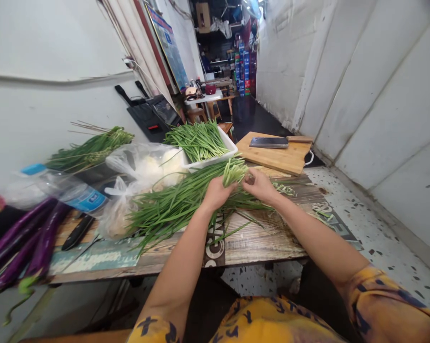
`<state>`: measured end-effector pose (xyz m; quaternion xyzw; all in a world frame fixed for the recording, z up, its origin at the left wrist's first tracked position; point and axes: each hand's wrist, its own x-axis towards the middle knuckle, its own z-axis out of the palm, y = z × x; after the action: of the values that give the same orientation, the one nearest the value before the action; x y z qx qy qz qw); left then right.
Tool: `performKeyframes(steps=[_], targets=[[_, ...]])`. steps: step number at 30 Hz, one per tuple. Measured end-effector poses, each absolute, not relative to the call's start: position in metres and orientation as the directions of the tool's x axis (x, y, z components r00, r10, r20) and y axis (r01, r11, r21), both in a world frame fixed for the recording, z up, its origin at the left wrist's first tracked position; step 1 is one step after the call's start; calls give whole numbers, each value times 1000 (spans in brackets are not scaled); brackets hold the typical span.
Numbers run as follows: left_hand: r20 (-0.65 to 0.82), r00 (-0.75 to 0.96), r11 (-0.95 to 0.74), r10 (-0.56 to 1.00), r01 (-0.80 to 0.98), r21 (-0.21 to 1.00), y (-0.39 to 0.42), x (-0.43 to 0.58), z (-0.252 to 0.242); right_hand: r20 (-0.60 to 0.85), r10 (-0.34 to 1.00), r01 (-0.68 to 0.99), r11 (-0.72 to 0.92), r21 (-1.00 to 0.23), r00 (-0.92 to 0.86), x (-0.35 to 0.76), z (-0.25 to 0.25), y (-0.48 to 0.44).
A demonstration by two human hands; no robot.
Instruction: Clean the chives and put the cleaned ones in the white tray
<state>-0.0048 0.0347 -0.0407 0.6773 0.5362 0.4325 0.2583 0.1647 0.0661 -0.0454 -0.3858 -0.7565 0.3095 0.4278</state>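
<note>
Centrally, one green-stalk bundle [234, 171] is grasped by left hand [217, 192]; right hand [260, 184] is placed alongside, grip not discernible.

We grip a bunch of slender green chives [234, 172] in our left hand [217, 193], pale stem ends together; a loose pile [175, 197] sprawls leftward across the surface [259, 245].
</note>
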Motion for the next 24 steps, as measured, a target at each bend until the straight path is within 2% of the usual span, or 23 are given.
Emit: performKeyframes(steps=[3, 7, 9, 11, 12, 15, 17, 19, 22, 24], targets=[[298, -32, -248, 954, 476, 844, 36, -6, -44, 454, 854, 466, 519, -716, -255, 171, -45, 72], [271, -95, -211, 958, 407, 889, 38, -8, -48, 468, 883, 711, 349, -611, -32, 190, -49, 90], [278, -89, -220, 957, 408, 886, 39, -8, -49, 548, 837, 770, 342, -538, 10, 198, -50, 96], [291, -83, -231, 953, 420, 878, 38, -7, -49, 664, 743, 778, 464, -424, -82, 200, -49, 96], [298, -80, -238, 951, 426, 873, 38, -6, -48, 700, 691, 749, 559, -356, -183, 200, -48, 95], [321, -50, -264, 946, 455, 850, 35, -4, -47, 636, 548, 546, 806, -229, -542, 193, -44, 88], [331, -14, -286, 943, 473, 834, 35, -3, -46, 533, 538, 465, 840, -279, -653, 189, -42, 85], [341, 8, -304, 940, 476, 825, 36, -3, -46, 454, 585, 416, 806, -422, -672, 187, -41, 85], [332, 10, -298, 943, 468, 832, 37, -3, -46, 374, 761, 317, 587, -745, -529, 189, -39, 88], [332, -12, -289, 943, 462, 838, 38, -2, -47, 285, 880, 247, 393, -886, -381, 193, -40, 91]])
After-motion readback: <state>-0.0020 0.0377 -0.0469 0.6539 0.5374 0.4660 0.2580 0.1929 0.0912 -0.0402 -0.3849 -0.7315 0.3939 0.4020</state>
